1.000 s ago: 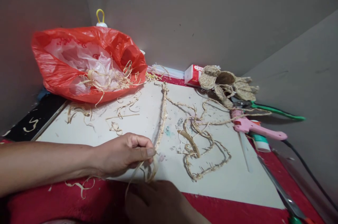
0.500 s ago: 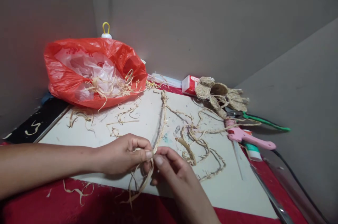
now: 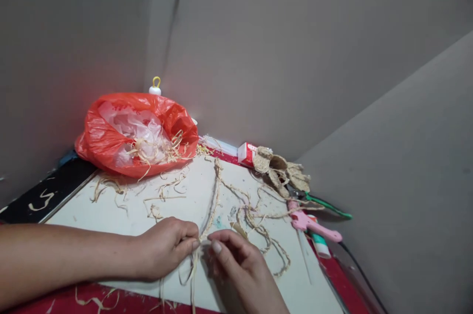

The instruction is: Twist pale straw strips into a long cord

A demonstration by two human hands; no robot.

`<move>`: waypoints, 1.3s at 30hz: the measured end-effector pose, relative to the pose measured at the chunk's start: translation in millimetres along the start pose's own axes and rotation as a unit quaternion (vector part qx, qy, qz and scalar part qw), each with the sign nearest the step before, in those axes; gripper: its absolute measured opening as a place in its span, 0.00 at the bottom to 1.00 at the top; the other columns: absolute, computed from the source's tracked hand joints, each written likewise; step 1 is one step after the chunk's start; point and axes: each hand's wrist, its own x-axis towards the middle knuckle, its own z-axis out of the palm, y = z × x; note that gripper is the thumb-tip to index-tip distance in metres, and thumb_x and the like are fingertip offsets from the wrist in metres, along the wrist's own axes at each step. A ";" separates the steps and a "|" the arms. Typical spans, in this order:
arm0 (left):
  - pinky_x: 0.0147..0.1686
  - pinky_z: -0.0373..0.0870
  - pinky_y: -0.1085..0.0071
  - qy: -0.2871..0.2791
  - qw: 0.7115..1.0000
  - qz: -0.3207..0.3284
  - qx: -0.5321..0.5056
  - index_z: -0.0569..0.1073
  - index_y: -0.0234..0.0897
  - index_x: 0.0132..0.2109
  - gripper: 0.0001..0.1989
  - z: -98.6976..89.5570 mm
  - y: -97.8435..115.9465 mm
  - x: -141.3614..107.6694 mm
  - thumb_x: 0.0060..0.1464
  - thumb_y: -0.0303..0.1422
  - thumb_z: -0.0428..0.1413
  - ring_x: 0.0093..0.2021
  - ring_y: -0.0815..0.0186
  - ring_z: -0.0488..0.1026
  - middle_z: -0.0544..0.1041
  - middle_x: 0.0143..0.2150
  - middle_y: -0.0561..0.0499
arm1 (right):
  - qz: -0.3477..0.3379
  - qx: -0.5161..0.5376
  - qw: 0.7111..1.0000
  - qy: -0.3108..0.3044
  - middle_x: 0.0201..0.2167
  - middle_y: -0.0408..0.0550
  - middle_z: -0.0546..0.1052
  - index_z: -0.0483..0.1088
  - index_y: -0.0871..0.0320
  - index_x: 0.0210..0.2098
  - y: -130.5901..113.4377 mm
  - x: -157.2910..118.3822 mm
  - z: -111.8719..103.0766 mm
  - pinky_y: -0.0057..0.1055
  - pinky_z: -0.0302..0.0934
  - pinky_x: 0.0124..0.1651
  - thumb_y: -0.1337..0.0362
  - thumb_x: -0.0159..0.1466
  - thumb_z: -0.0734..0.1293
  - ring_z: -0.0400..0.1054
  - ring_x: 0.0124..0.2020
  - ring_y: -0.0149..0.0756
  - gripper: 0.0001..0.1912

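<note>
A plaited cord of pale raffia strands (image 3: 213, 208) runs down the white board towards me. Near its lower end, my left hand (image 3: 170, 247) is closed, with thumb and forefinger pinching the cord. Loose strand ends (image 3: 193, 274) hang below that pinch towards the board's front edge. Just right of the cord is my right hand (image 3: 246, 267), its fingers bent and the thumb slightly apart from the forefinger. No strand shows between them; its lower fingers are blurred. More plaited cord (image 3: 264, 232) lies in loops beyond my right hand.
A red plastic bag (image 3: 99, 156) holding raffia stands at back left. Woven pieces (image 3: 275, 163) lie by a red-and-white box (image 3: 246, 154). Green-handled pliers (image 3: 328, 207), a pink glue gun (image 3: 314, 223) and a green-and-white tube (image 3: 320, 245) lie at right. Raffia scraps (image 3: 107, 186) litter the white board (image 3: 133, 220).
The view has tilted up, so the bag and board appear lower and smaller. My right hand has come slightly away from the cord; my left hand keeps its pinch.
</note>
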 end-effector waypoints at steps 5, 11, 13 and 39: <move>0.26 0.50 0.74 0.033 0.999 -0.007 0.037 0.56 0.37 0.24 0.12 -0.1 -0.4 1.4 0.54 0.33 0.45 0.25 0.71 0.54 0.57 0.22 0.57 | -0.027 -0.055 0.994 0.087 0.26 0.45 0.73 0.71 0.62 0.35 -26.0 24.0 -35.2 0.24 0.55 0.23 0.50 0.55 0.69 0.63 0.21 0.27 0.19; 0.27 0.52 0.73 0.052 0.996 -0.001 0.078 0.56 0.38 0.24 0.11 0.2 -7.6 4.9 0.55 0.33 0.44 0.25 0.69 0.57 0.60 0.22 0.55 | -0.055 -0.226 0.954 0.186 0.30 0.47 0.73 0.70 0.63 0.34 -45.0 126.6 -78.8 0.29 0.63 0.27 0.56 0.61 0.66 0.69 0.29 0.36 0.14; 0.28 0.53 0.72 0.066 0.994 0.000 0.089 0.57 0.38 0.25 0.11 -0.2 -11.1 7.4 0.55 0.35 0.45 0.26 0.68 0.58 0.62 0.23 0.55 | -0.039 -0.246 0.951 0.181 0.40 0.51 0.74 0.70 0.64 0.43 -42.0 166.6 -80.9 0.36 0.67 0.37 0.59 0.64 0.64 0.70 0.38 0.40 0.14; 0.20 0.49 0.77 0.251 0.925 -0.016 -0.284 0.60 0.36 0.26 0.26 -28.2 -34.6 43.3 0.47 0.57 0.52 0.15 0.76 0.53 0.66 0.15 0.56 | -0.192 0.234 0.949 0.091 0.24 0.39 0.75 0.62 0.56 0.30 -29.4 169.4 -108.6 0.20 0.62 0.20 0.56 0.47 0.76 0.69 0.21 0.27 0.21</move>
